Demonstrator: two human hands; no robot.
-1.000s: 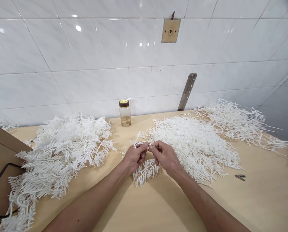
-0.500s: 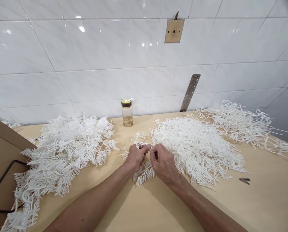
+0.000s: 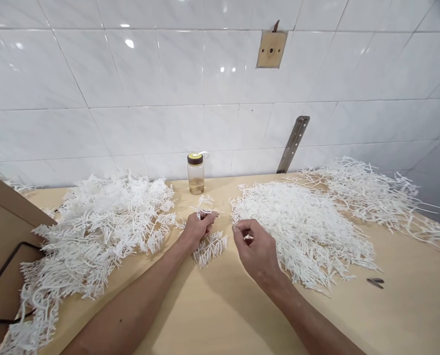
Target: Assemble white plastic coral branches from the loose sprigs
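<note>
Near the middle of the table, my left hand (image 3: 198, 229) is closed on a white branched piece (image 3: 211, 248), whose fringed parts stick out below and above the fingers. My right hand (image 3: 255, 246) is pinched, thumb against forefinger, at the left edge of a large pile of white branched pieces (image 3: 301, 231). Whatever the right fingertips hold, if anything, is too small to make out. A gap of bare table lies between the two hands.
Another white pile (image 3: 109, 231) covers the left side, beside a brown panel (image 3: 13, 222) with a black wire frame. A lidded bottle (image 3: 196, 173) stands by the tiled wall. Longer white strands (image 3: 371, 192) lie back right. Small dark metal pieces (image 3: 375, 283) lie at right.
My hands have moved apart. The left one has gone left and slightly up with the white piece, and the right one has shifted a little to the right.
</note>
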